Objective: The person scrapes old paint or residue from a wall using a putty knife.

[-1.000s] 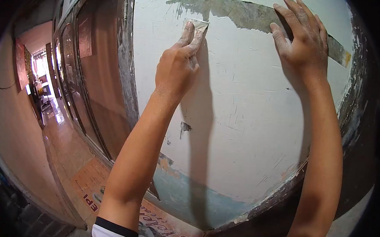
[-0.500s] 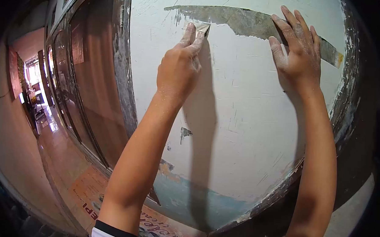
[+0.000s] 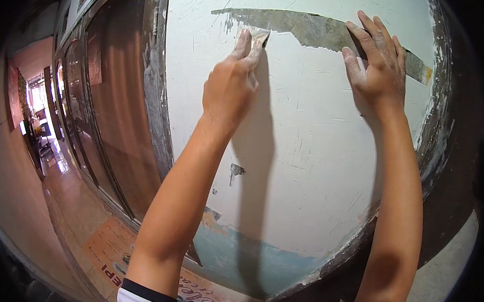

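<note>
My left hand (image 3: 231, 83) is closed round a scraper, with the index finger stretched along its flat blade (image 3: 260, 34). Most of the tool is hidden by the fingers. The blade lies against the white panel (image 3: 308, 121), just below the left part of a grey bare strip (image 3: 312, 30). Further right, my right hand (image 3: 380, 70) rests open against the same panel, fingers spread over the strip's right part. Nothing is held in it. Whitish dust coats the fingers of both hands.
Worn dark frame wood (image 3: 157, 88) borders the panel on the left, beside a brown curtained door (image 3: 120, 86). Bluish-green paint (image 3: 253, 259) shows at the panel's foot. A printed orange sheet (image 3: 108, 248) lies on the floor. A passage runs back at far left.
The camera view has shifted slightly. Both hands keep nearly the same places on the panel, and the scraper blade stays below the grey strip.
</note>
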